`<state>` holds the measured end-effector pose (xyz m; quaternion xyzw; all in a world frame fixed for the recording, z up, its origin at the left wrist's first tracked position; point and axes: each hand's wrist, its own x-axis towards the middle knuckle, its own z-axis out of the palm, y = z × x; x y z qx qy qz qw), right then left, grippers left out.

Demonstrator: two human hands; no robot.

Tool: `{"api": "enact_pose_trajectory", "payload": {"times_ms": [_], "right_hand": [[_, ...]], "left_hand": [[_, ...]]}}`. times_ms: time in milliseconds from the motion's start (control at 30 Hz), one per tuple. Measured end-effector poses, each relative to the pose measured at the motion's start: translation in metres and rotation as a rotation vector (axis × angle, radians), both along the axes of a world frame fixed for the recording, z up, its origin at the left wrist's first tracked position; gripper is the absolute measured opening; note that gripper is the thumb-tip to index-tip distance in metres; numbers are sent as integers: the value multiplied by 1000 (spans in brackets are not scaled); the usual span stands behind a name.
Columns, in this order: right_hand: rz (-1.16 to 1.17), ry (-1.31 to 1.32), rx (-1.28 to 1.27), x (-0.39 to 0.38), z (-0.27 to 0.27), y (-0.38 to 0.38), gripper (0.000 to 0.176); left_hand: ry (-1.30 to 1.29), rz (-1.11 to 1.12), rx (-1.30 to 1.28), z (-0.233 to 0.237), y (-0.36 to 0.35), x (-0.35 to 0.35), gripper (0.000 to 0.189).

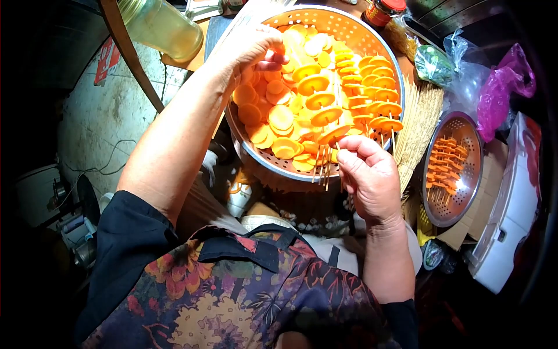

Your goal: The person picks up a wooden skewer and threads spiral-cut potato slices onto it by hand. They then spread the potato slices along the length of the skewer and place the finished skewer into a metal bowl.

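Observation:
A large perforated metal colander (pixel 344 22) is filled with loose round carrot slices (pixel 281 118). My right hand (pixel 367 177) is at its near rim, thumb and fingers pinched on the lower end of a wooden skewer. Spaced carrot slices (pixel 319 100) stand in a row leading away from that hand. Over the far left part of the colander is my left hand (pixel 261 49), its fingers curled in above the loose slices; what they hold, if anything, is hidden. Finished-looking carrot skewers (pixel 385 94) lie along the colander's right side, their bare stick ends pointing towards me.
A bundle of bare wooden skewers (pixel 423 113) lies right of the colander. Beyond it, a smaller metal colander (pixel 474 195) holds more carrot skewers. Plastic bags (pixel 494 99), a white foam box (pixel 505 203) and a red-lidded jar (pixel 381 13) are nearby. A large clear container (pixel 163 29) stands upper left.

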<state>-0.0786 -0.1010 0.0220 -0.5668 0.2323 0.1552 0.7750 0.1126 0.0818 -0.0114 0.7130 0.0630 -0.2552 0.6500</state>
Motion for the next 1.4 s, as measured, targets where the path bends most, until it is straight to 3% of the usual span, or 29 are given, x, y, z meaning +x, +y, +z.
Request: {"api": "enact_pose_trajectory", "payload": {"times_ms": [133,367,533,767,867,933,1000,1067,1133,1233,1400], "right_hand": [[-2,-19,11,0,0,-1,15],[25,-16,-1,-1,1,-1,15],[12,-50,-3,-1,0,0,15],[-23,-58,17,-1,-1,-1,15],[-56,-32,4,1,2,-2,14],[-61,-63,-28,1,1,-2,14],[-69,-53,-22,1,2,-2,14],[-79,-68,9,1,1,-2,14],[-82,-67,14,0,2,-2,15],[-82,-67,12,1,2,-1,15],[-64,-65,-11,0,2,0,15]], "left_hand": [[28,43,-71,0,-1,1,22],[29,50,-115,1,0,1,24],[210,243,-219,-3,-3,3,28],[132,228,-227,-3,-4,-1,26],[2,79,-88,-8,-1,1,21],[-124,-106,298,-9,-1,1,18],[-229,-121,419,-25,2,2,14],[-696,-269,691,-21,3,-1,13],[-587,-381,725,-12,2,-8,17],[-493,-783,915,-9,1,-22,26],[-495,-829,1002,-9,-1,-24,27]]}}
